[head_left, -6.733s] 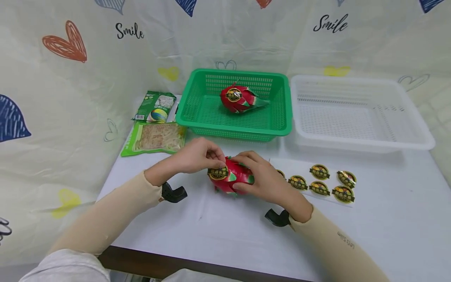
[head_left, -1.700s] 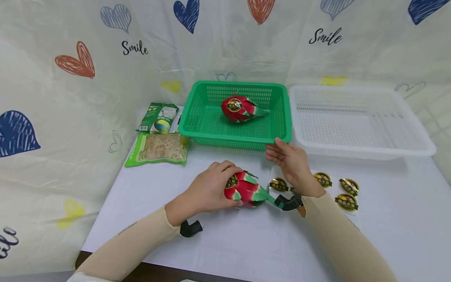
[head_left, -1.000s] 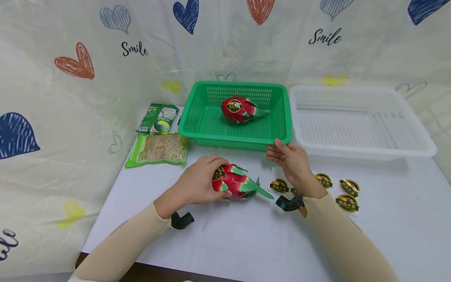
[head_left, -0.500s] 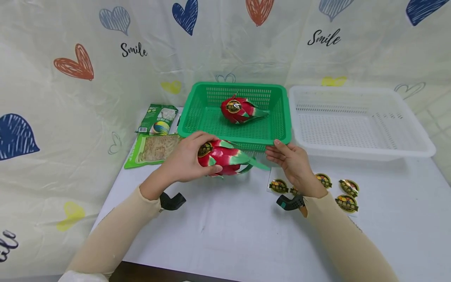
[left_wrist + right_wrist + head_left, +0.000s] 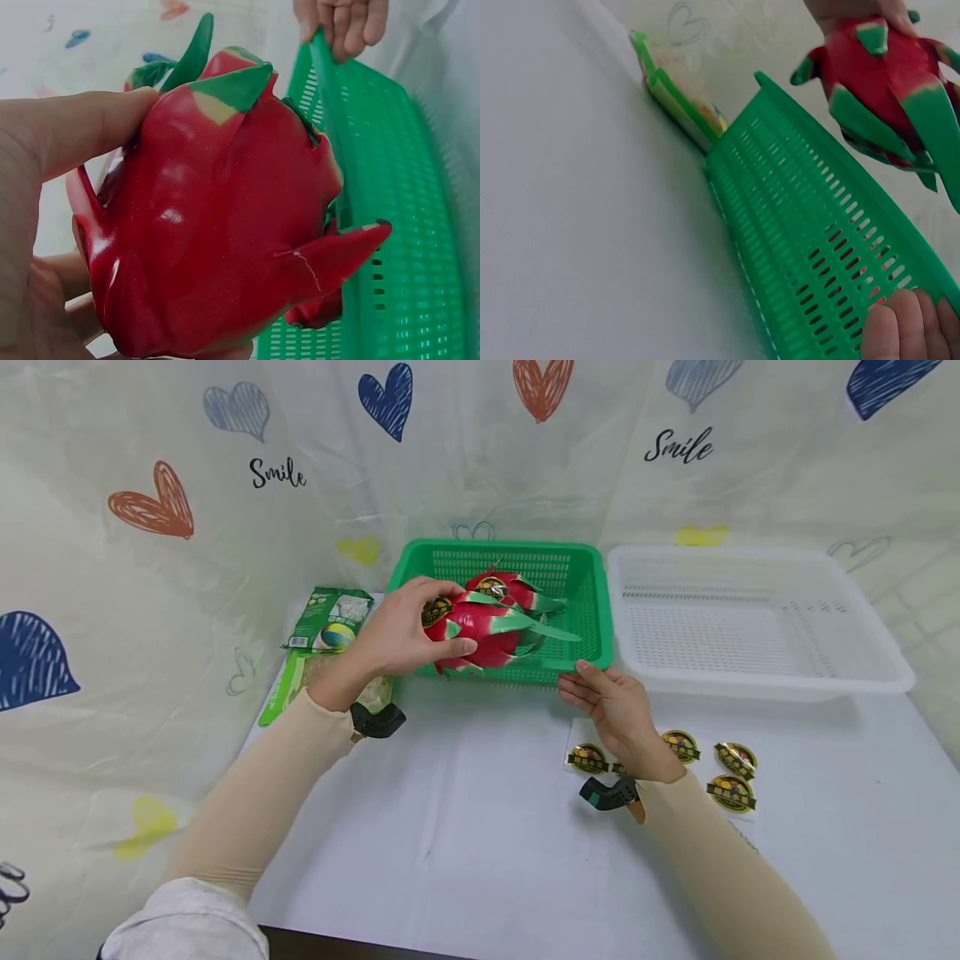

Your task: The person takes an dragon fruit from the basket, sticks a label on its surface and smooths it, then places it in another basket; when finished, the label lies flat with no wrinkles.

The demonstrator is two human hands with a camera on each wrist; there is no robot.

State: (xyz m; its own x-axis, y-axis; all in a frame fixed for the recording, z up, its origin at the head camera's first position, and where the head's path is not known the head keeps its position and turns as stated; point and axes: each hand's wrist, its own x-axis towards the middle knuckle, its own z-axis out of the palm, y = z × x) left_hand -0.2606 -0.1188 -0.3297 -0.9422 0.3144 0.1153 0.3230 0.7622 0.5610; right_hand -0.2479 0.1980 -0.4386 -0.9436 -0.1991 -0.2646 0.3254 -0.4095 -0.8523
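My left hand (image 5: pixel 410 628) grips a red dragon fruit (image 5: pixel 480 631) with green leaf tips, thumb in front and fingers behind. A round black-and-gold sticker (image 5: pixel 437 611) is on it beside the fingers. The fruit hangs over the front of the green basket (image 5: pixel 592 657), above the rim in the right wrist view. Inside the basket lies a second dragon fruit (image 5: pixel 517 585) with a similar sticker, partly hidden by the held one. My right hand (image 5: pixel 622 718) holds the basket's front right corner, thumb on the rim and fingers (image 5: pixel 905 322) against the outer wall.
A white basket (image 5: pixel 757 681) stands right of the green one. A sheet of stickers (image 5: pixel 731 793) lies on the table, partly behind my right hand. Two packets lie at the left: a green packet (image 5: pixel 327 618) and a light green packet (image 5: pixel 281 689) partly covered by my left arm.
Both hands were on the dragon fruit earlier; the right then went to the basket corner and stayed. The left hand has lifted the fruit from the table, forward and leftward, over the basket's front.
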